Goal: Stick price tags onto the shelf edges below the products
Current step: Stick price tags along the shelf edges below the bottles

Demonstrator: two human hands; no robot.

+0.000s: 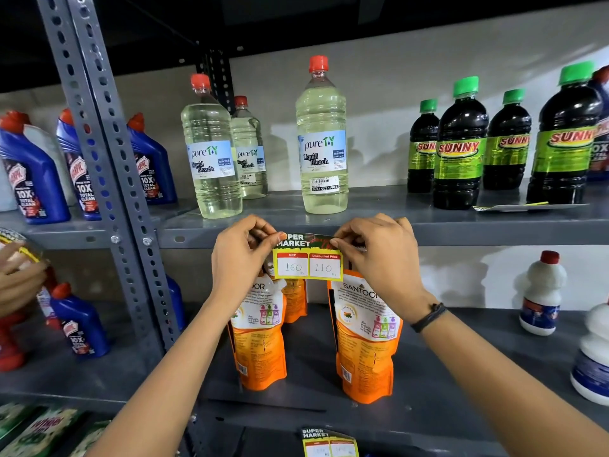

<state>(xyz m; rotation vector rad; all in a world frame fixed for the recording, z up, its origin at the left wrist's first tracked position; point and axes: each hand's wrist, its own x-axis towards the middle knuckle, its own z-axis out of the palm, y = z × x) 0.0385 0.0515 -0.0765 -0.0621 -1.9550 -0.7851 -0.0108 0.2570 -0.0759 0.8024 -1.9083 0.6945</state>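
Observation:
A yellow and green price tag [308,263], marked 160 and 110, hangs against the front edge of the grey upper shelf [478,230]. My left hand [239,258] pinches its top left corner. My right hand [379,255] pinches its top right corner. Directly above the tag stand clear liquid bleach bottles [322,140] with red caps. A second price tag [329,443] sits on the edge of the lower shelf [428,420], under orange refill pouches [364,338].
Black bottles with green caps [459,146] stand at upper right, with a flat sheet [527,206] lying in front of them. Blue cleaner bottles [31,173] fill the left bay past a perforated upright [108,153]. White bottles [542,291] stand lower right. Another person's hand [18,275] reaches in at left.

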